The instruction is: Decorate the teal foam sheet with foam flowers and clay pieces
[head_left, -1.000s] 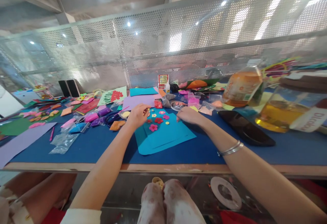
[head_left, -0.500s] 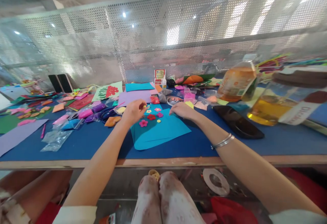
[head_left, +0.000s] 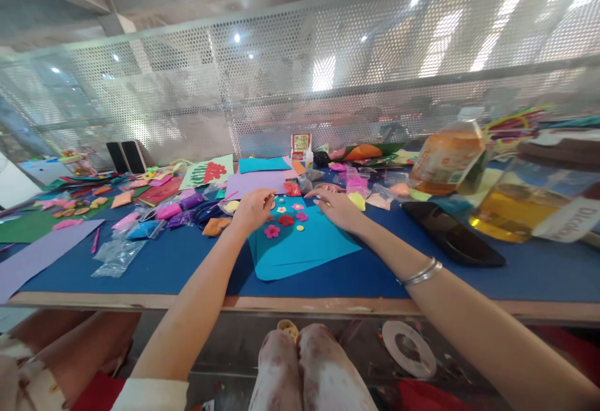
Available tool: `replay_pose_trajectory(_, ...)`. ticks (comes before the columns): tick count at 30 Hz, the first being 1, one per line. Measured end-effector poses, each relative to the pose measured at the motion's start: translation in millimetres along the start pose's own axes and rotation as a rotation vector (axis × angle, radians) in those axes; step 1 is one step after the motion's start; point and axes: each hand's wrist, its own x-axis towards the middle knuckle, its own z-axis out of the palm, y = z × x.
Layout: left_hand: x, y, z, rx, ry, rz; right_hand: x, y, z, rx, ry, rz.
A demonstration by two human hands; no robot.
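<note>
A bright blue card [head_left: 304,258] lies on the dark blue table cover, with several small clay flowers on its upper part. Among them are a pink flower [head_left: 272,231], a red flower [head_left: 285,220] and a small yellow disc [head_left: 300,228]. At the card's upper left, my left hand [head_left: 255,211] is closed, thumb and fingertips together; what they hold, if anything, is too small to make out. My right hand [head_left: 334,208] rests on the card's upper right, fingers stretched out, holding nothing visible.
Bags of purple clay [head_left: 175,212] and an orange packet [head_left: 216,226] lie to the left. A black phone [head_left: 452,233], a bottle of amber liquid [head_left: 445,161] and a jar of yellow liquid [head_left: 510,205] stand or lie to the right. Another person's legs [head_left: 79,348] show at lower left.
My left fingertips have lowered toward the card's upper left, and the yellow bit seen by them no longer shows. My right fingers have straightened out. The whole view has shifted slightly.
</note>
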Motion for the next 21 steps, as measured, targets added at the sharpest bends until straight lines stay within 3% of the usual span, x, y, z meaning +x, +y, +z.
replay_pose_trajectory(3, -0.6, 0.6, -1.8, -0.03, -0.026, 0.014, -1.1, -7.5, 0.1, 0.131, -0.011, 0.046)
replay_pose_trajectory(7, -4.6, 17.9, -2.5, -0.043, -0.014, 0.078, -5.2, -19.9, 1.2, 0.753, -0.129, 0.272)
replay_pose_trajectory(10, -8.2, 37.0, -0.4, -0.053, 0.066, 0.169, -10.3, -26.4, 0.9, 1.103, -0.307, 0.31)
replay_pose_trajectory(15, -11.5, 55.0, 2.4, -0.049, 0.164, 0.292, -14.3, -24.5, -1.3, 1.199, -0.55, 0.193)
replay_pose_trajectory(21, -13.6, 53.3, 4.1, 0.006, 0.107, 0.281, -13.1, -22.4, 0.7, 1.117, -0.493, 0.181)
